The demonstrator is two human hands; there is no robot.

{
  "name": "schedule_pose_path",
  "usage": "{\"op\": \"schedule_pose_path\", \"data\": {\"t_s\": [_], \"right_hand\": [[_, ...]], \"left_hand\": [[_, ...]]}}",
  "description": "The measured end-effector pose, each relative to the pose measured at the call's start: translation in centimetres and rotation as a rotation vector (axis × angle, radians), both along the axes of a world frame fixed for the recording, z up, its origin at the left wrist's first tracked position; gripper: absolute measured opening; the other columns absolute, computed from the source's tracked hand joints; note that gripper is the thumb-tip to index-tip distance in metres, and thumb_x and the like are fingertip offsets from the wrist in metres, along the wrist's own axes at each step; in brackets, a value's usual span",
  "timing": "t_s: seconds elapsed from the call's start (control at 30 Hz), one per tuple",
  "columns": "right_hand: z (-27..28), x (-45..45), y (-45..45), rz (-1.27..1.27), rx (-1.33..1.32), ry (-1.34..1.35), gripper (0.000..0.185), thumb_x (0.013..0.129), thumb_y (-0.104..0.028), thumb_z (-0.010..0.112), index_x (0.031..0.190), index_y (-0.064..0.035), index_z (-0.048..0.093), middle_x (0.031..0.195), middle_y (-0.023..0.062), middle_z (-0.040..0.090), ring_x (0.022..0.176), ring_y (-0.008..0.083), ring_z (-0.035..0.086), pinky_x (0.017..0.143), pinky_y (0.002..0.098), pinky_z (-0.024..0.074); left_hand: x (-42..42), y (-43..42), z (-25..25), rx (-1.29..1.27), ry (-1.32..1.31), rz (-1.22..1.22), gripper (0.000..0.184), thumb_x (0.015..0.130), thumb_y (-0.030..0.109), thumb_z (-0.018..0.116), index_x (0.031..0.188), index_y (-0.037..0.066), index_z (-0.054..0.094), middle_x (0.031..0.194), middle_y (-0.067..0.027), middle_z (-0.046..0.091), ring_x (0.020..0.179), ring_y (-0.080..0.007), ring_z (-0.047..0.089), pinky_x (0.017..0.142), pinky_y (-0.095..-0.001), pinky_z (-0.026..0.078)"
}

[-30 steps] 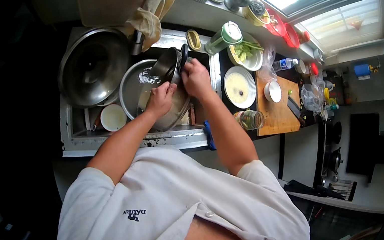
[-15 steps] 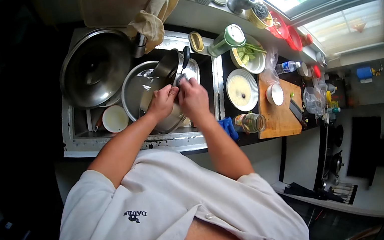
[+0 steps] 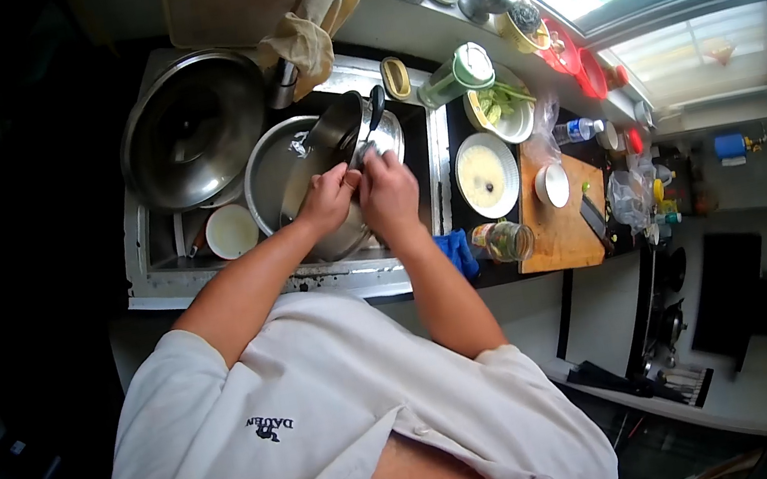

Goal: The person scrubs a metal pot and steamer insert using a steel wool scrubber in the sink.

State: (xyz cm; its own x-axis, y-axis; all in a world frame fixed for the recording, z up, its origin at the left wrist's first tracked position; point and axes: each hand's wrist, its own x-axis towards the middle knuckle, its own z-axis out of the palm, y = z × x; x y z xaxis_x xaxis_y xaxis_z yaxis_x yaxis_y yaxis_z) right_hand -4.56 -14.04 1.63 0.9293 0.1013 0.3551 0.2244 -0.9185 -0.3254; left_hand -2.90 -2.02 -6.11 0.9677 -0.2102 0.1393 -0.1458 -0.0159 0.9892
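My left hand (image 3: 327,199) is closed at the near rim of a steel pot (image 3: 336,126) with a black handle, which is tilted over a large metal basin (image 3: 268,178) in the sink. Beside it my right hand (image 3: 388,194) has its fingers closed round a small greyish thing against the pot's side; I cannot make out what it is. The two hands nearly touch. Behind my fingers shows a shiny round metal surface. What my left fingers grip is mostly hidden.
A big steel lid or wok (image 3: 193,129) lies at the sink's left, above a white bowl (image 3: 231,231). Right of the sink (image 3: 371,285) are a plate of pale liquid (image 3: 486,175), a glass jar (image 3: 504,242), a cutting board (image 3: 546,238) with a knife (image 3: 593,217), and a blue cloth (image 3: 457,254).
My right hand has come down from beside the black handle to next to my left hand. More of the round metal surface behind the pot shows.
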Motion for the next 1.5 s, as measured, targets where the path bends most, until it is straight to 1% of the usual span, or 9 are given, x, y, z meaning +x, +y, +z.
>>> {"op": "schedule_pose_path", "data": {"t_s": [0.13, 0.23, 0.33, 0.43, 0.53, 0.73, 0.93, 1.3, 1.5], "right_hand": [[0.3, 4.9, -3.1, 0.018, 0.049, 0.079, 0.012, 0.083, -0.01, 0.06, 0.092, -0.0031, 0.064, 0.085, 0.0165, 0.057, 0.075, 0.0388, 0.06, 0.065, 0.0469, 0.0503], [1.0, 2.3, -1.8, 0.047, -0.083, 0.091, 0.019, 0.081, -0.01, 0.062, 0.099, -0.0018, 0.063, 0.084, 0.018, 0.056, 0.074, 0.0381, 0.061, 0.064, 0.046, 0.0508], [-0.3, -1.0, -0.4, 0.063, -0.002, 0.048, 0.029, 0.079, -0.008, 0.064, 0.107, -0.0015, 0.062, 0.086, 0.0171, 0.056, 0.073, 0.0369, 0.061, 0.064, 0.045, 0.0508], [-0.2, 1.6, -1.7, -0.063, -0.009, 0.058, 0.025, 0.08, -0.009, 0.063, 0.105, -0.0039, 0.064, 0.087, 0.0176, 0.057, 0.075, 0.0385, 0.061, 0.066, 0.046, 0.051], [0.4, 5.3, -3.6, 0.021, 0.061, 0.112, 0.013, 0.083, -0.01, 0.06, 0.093, -0.0042, 0.065, 0.087, 0.0173, 0.058, 0.075, 0.0386, 0.06, 0.066, 0.0467, 0.0506], [0.0, -1.0, 0.1, 0.097, 0.01, 0.057, 0.031, 0.077, -0.011, 0.065, 0.106, -0.0004, 0.062, 0.086, 0.0172, 0.056, 0.073, 0.036, 0.061, 0.063, 0.0443, 0.0502], [0.6, 4.6, -2.0, 0.054, 0.053, 0.076, 0.016, 0.083, -0.011, 0.06, 0.097, -0.0037, 0.064, 0.084, 0.016, 0.056, 0.072, 0.0376, 0.061, 0.063, 0.0462, 0.0502], [0.2, 4.4, -3.7, -0.021, -0.022, 0.102, 0.014, 0.08, -0.013, 0.062, 0.093, -0.0079, 0.064, 0.087, 0.0149, 0.058, 0.076, 0.0378, 0.062, 0.065, 0.0476, 0.051], [0.3, -1.2, 0.5, 0.043, -0.003, 0.062, 0.024, 0.079, -0.012, 0.063, 0.102, -0.0056, 0.065, 0.088, 0.0158, 0.057, 0.076, 0.0369, 0.061, 0.064, 0.0458, 0.0502]], "left_hand": [[-0.2, 0.8, 2.4, 0.227, 0.141, -0.075, 0.031, 0.096, 0.027, 0.055, 0.085, -0.001, 0.054, 0.076, -0.0259, 0.059, 0.081, -0.0469, 0.059, 0.061, -0.0446, 0.046], [-0.2, 0.7, 1.7, 0.168, 0.094, -0.037, 0.032, 0.096, 0.028, 0.055, 0.084, -0.001, 0.054, 0.075, -0.0255, 0.058, 0.08, -0.0463, 0.059, 0.06, -0.044, 0.046], [-0.1, -0.1, -0.2, -0.08, 0.042, -0.007, 0.036, 0.098, 0.03, 0.054, 0.081, -0.002, 0.051, 0.065, -0.0201, 0.051, 0.055, -0.0267, 0.044, 0.054, -0.039, 0.039], [-0.2, -0.1, 0.1, 0.078, -0.015, -0.019, 0.034, 0.098, 0.028, 0.054, 0.081, -0.001, 0.051, 0.064, -0.0197, 0.051, 0.055, -0.023, 0.046, 0.054, -0.0387, 0.039], [-0.3, 0.6, 2.0, 0.213, 0.118, -0.086, 0.03, 0.096, 0.027, 0.054, 0.086, -0.002, 0.055, 0.077, -0.0247, 0.06, 0.08, -0.0451, 0.061, 0.062, -0.0452, 0.046], [-0.2, 0.8, 1.5, -0.028, 0.123, -0.079, 0.03, 0.096, 0.027, 0.055, 0.086, -0.001, 0.056, 0.075, -0.0244, 0.059, 0.077, -0.0443, 0.061, 0.062, -0.0433, 0.046], [1.0, 1.6, 2.0, 0.231, 0.101, -0.034, 0.033, 0.096, 0.029, 0.056, 0.084, -0.002, 0.056, 0.074, -0.0224, 0.061, 0.071, -0.0392, 0.063, 0.06, -0.0392, 0.046], [-0.3, 0.5, 2.5, 0.228, 0.136, -0.082, 0.035, 0.097, 0.031, 0.054, 0.086, -0.002, 0.057, 0.073, -0.0245, 0.058, 0.072, -0.0399, 0.064, 0.062, -0.0436, 0.045], [-0.2, 0.6, 1.1, 0.005, 0.043, -0.05, 0.042, 0.099, 0.038, 0.05, 0.084, 0.0, 0.055, 0.067, -0.0183, 0.054, 0.06, -0.026, 0.05, 0.059, -0.0398, 0.042]]}}
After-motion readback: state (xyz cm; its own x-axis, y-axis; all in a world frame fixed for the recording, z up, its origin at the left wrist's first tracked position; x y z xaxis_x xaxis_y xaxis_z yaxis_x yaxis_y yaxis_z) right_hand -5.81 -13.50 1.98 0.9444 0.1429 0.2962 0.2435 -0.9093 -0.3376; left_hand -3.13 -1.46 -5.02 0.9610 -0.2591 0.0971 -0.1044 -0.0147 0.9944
